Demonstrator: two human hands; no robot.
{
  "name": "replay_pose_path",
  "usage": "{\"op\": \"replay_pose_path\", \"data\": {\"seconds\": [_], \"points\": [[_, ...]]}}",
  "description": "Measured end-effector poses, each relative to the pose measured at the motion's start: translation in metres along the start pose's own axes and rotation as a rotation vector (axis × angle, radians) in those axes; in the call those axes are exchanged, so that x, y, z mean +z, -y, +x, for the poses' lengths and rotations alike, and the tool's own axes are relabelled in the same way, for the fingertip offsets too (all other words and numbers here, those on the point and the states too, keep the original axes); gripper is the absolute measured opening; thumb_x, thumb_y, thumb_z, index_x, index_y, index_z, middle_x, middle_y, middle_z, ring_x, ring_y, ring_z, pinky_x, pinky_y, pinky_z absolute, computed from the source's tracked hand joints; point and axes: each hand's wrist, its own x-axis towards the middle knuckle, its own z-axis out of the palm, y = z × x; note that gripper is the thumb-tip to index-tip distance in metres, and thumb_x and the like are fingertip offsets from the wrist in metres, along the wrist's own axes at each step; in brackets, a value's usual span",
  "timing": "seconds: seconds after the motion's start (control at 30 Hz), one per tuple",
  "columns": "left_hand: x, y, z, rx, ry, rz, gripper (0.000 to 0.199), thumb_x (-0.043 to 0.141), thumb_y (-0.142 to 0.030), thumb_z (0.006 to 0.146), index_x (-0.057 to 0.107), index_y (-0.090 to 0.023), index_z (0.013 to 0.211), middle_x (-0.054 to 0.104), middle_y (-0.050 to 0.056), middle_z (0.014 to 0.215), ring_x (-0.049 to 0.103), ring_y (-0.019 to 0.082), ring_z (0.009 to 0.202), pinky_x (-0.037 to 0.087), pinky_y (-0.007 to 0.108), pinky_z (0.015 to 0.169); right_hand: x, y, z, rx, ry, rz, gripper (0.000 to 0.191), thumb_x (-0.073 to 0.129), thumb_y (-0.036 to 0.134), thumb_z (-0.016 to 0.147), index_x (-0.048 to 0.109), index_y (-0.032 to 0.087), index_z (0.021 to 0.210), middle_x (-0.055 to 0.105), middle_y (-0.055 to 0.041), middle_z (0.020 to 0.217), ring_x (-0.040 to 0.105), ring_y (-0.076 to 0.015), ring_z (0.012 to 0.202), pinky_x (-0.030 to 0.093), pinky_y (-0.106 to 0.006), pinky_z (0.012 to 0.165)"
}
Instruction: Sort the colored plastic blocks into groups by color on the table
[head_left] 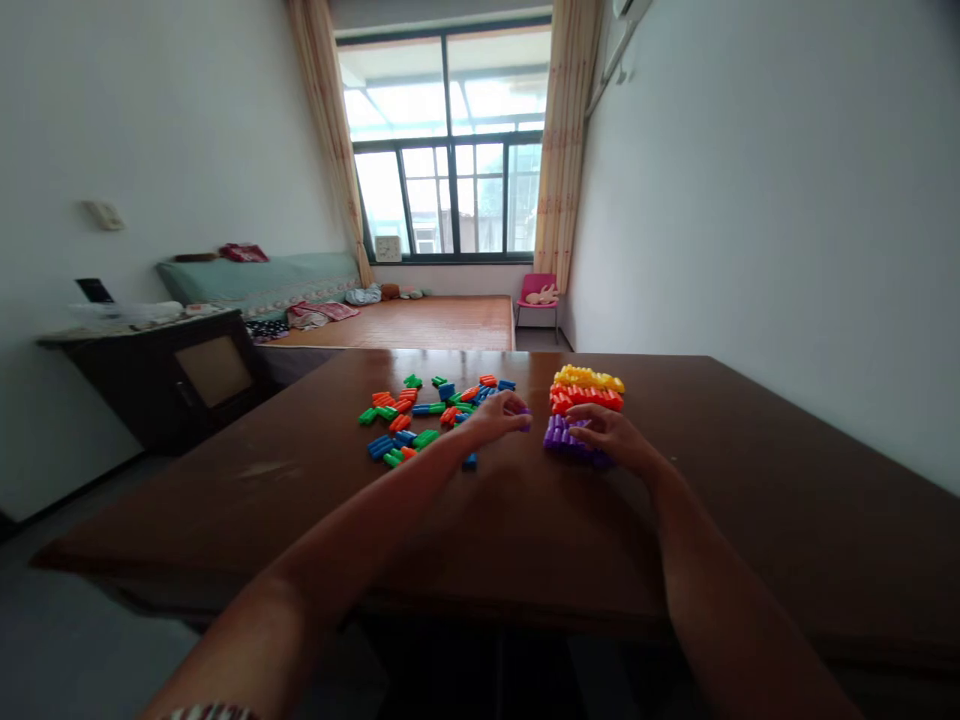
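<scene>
- Pinched a purple piece point(526, 424) in the closed fingers of the left hand point(495, 414); could not tell whether clear of the surface point(750, 440) or touching.
- Held the fingers of the right hand point(611, 435) curved and parted over the purple row point(556, 436), thumb apart from forefinger; could not tell whether gripping or merely resting there.
- Had the pinched piece to the left of the purple row, with a strip of surface between.
- Found the red row point(589, 399) just beyond the purple row, and the yellow row point(589, 378) just beyond the red.
- Saw blue, green and orange loose pieces point(436, 409) scattered left of the rows, some touching, some apart, a few partly hidden by the left hand and forearm point(390, 490).
- Spotted one blue piece point(469, 461) just beside that forearm.
- Looked past the surface to a bed point(450, 320), with a cabinet point(157, 375) on the left and a pink chair point(541, 285) on the right.
- Faced a window point(450, 150) between curtains point(562, 140), with a clock point(388, 248) low at its left.
</scene>
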Motion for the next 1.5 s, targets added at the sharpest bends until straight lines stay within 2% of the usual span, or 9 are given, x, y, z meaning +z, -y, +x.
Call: {"op": "replay_pose_path", "data": {"seconds": [0.1, 0.17, 0.33, 0.43, 0.7, 0.9, 1.07, 1.3, 1.5], "points": [[0.061, -0.022, 0.014, -0.071, 0.034, -0.345, 0.040, 0.083, -0.037, 0.067, 0.059, -0.012, 0.087, 0.065, 0.002, 0.074, 0.063, 0.011, 0.064, 0.053, 0.025, 0.061, -0.001, 0.003, -0.001, -0.033, -0.006, 0.098, 0.048, 0.075, 0.046, 0.070, 0.065, 0.020, 0.109, 0.072, -0.0042, 0.091, 0.066, -0.0189, 0.079, 0.054, -0.032, 0.074], [0.083, -0.033, 0.020, -0.117, 0.045, -0.550, 0.044, 0.084, -0.041, 0.066, 0.057, -0.012, 0.085, 0.062, 0.000, 0.070, 0.061, 0.010, 0.061, 0.052, 0.023, 0.059, -0.007, 0.001, -0.001, -0.057, -0.039, 0.165, 0.044, 0.075, 0.046, 0.071, 0.066, 0.020, 0.105, 0.072, -0.0052, 0.098, 0.067, -0.0204, 0.087, 0.054, -0.034, 0.079], [0.087, -0.037, 0.024, -0.138, 0.101, -0.606, 0.040, 0.075, -0.046, 0.076, 0.059, -0.012, 0.091, 0.062, 0.001, 0.074, 0.063, 0.010, 0.068, 0.053, 0.023, 0.063, -0.036, -0.026, -0.003, 0.098, -0.251, 0.067, 0.036, 0.072, 0.043, 0.072, 0.066, 0.018, 0.098, 0.074, -0.0084, 0.096, 0.069, -0.0222, 0.088, 0.054, -0.034, 0.078], [0.072, -0.027, 0.014, -0.074, 0.090, -0.409, 0.034, 0.070, -0.043, 0.081, 0.063, -0.013, 0.097, 0.064, 0.003, 0.081, 0.063, 0.012, 0.076, 0.053, 0.023, 0.065, -0.053, -0.048, -0.006, 0.295, -0.467, -0.276, 0.022, 0.071, 0.035, 0.071, 0.068, 0.018, 0.085, 0.074, -0.0078, 0.085, 0.068, -0.0204, 0.079, 0.052, -0.031, 0.072], [-0.005, 0.005, -0.058, 0.141, 0.041, 0.150, 0.020, 0.059, -0.029, 0.084, 0.070, -0.018, 0.097, 0.066, 0.008, 0.107, 0.064, 0.017, 0.094, 0.054, 0.028, 0.080, -0.057, -0.065, -0.011, 0.472, -0.386, -0.741, 0.017, 0.068, 0.039, 0.072, 0.068, 0.022, 0.069, 0.071, -0.0055, 0.070, 0.065, -0.0202, 0.066, 0.041, -0.028, 0.058], [-0.105, 0.041, -0.134, 0.178, 0.018, 0.574, 0.036, 0.056, -0.044, 0.090, 0.068, -0.025, 0.118, 0.058, 0.009, 0.132, 0.051, 0.025, 0.126, 0.039, 0.040, 0.110, -0.055, -0.073, -0.006, 0.289, -0.505, -0.763, 0.032, 0.056, 0.051, 0.079, 0.069, 0.022, 0.084, 0.070, -0.0066, 0.075, 0.062, -0.0206, 0.066, 0.042, -0.030, 0.059], [-0.121, 0.059, -0.175, 0.063, 0.185, 0.820, 0.067, 0.052, -0.063, 0.087, 0.038, -0.038, 0.148, 0.032, 0.006, 0.157, 0.028, 0.033, 0.143, 0.022, 0.054, 0.116, -0.042, -0.064, 0.001, 0.068, -0.609, -0.797, 0.028, 0.049, 0.041, 0.083, 0.068, 0.021, 0.091, 0.069, -0.0081, 0.085, 0.062, -0.0210, 0.072, 0.043, -0.032, 0.064], [-0.081, 0.071, -0.112, 0.065, 0.183, 0.843, 0.058, 0.039, -0.064, 0.092, 0.040, -0.042, 0.146, 0.026, 0.000, 0.160, 0.017, 0.032, 0.147, 0.010, 0.056, 0.118, -0.022, -0.053, 0.003, -0.112, -0.569, -0.811, 0.027, 0.045, 0.035, 0.086, 0.066, 0.019, 0.093, 0.068, -0.0095, 0.092, 0.062, -0.0215, 0.076, 0.047, -0.034, 0.071], [-0.059, 0.089, -0.041, -0.045, 0.016, 0.764, 0.054, 0.037, -0.054, 0.095, 0.042, -0.036, 0.146, 0.032, 0.002, 0.157, 0.025, 0.029, 0.145, 0.019, 0.052, 0.117, -0.010, -0.048, 0.004, -0.170, -0.501, -0.774, 0.030, 0.045, 0.037, 0.089, 0.066, 0.020, 0.100, 0.069, -0.0097, 0.101, 0.064, -0.0224, 0.081, 0.049, -0.036, 0.076]]}}
